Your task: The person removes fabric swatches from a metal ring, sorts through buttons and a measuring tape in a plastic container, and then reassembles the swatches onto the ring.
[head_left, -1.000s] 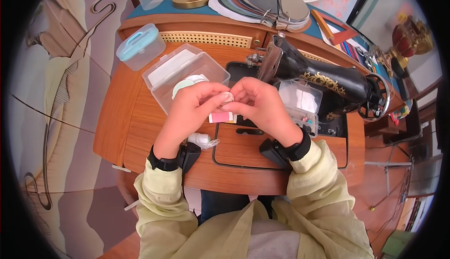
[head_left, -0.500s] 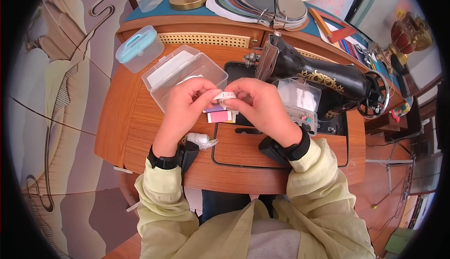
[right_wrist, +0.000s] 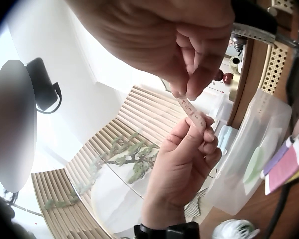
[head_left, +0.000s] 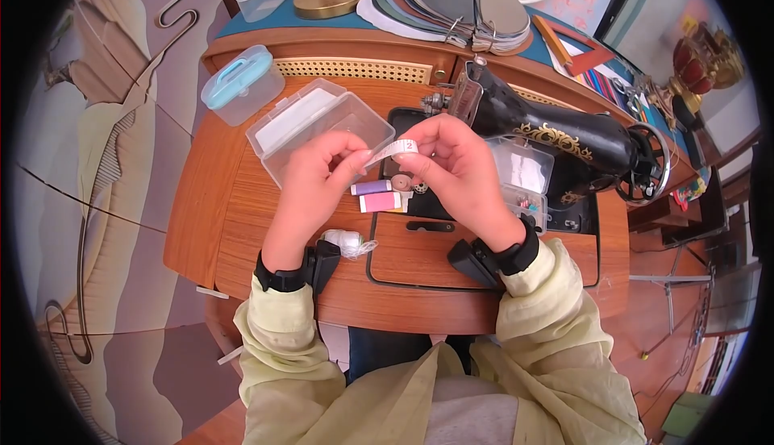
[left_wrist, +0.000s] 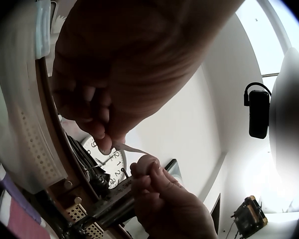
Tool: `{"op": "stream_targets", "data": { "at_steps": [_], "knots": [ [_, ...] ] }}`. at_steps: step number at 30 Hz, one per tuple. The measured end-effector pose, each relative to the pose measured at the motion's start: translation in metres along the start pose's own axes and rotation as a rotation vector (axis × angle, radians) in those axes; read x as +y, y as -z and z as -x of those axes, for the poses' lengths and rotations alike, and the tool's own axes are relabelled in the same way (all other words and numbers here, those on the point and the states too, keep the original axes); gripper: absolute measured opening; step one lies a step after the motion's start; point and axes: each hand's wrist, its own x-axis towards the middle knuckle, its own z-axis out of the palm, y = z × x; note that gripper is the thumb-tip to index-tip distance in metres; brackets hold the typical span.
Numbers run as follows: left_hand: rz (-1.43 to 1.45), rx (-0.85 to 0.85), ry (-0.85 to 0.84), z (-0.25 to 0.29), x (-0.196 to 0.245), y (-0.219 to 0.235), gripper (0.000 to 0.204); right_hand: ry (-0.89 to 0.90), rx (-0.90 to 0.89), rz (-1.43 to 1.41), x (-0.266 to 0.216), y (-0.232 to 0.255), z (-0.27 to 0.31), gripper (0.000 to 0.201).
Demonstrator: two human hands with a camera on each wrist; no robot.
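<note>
A short stretch of white tape measure (head_left: 395,149) runs between my two hands, a printed 2 showing near its right end. My left hand (head_left: 316,172) pinches its left part between thumb and forefinger. The other part is pinched by my right hand (head_left: 459,163). In the right wrist view the tape (right_wrist: 192,112) shows reddish marks along its face. Below the hands on the table lie a purple thread spool (head_left: 371,188) and a pink thread spool (head_left: 380,202), with small round pieces (head_left: 401,182) beside them. An open clear plastic box (head_left: 278,143) stands behind my left hand.
A black sewing machine (head_left: 556,131) stands at the right, an open clear case of small parts (head_left: 520,195) before it. White thread (head_left: 345,243) lies near my left wrist. A blue-lidded box (head_left: 239,82) sits at the back left of the wooden table (head_left: 226,195).
My hands have moved apart slightly, the right one rightward, and the small rolled tape now shows as a stretched length between them. The spools beneath have come into fuller view.
</note>
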Motion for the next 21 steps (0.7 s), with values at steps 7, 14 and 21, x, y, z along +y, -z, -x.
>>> {"op": "stream_targets", "data": {
  "at_steps": [7, 14, 21],
  "knots": [
    [0.046, 0.041, -0.162, -0.001, 0.013, -0.007, 0.023, 0.005, -0.067, -0.054, 0.006, -0.002, 0.002, 0.013],
    [0.074, -0.078, -0.095, 0.001, 0.017, -0.004, 0.024, 0.038, -0.058, -0.080, 0.004, -0.006, 0.002, 0.016],
    [0.058, 0.019, -0.192, 0.000, 0.012, -0.009, 0.020, -0.010, -0.050, -0.003, 0.004, -0.002, 0.003, 0.024]
  ]
}}
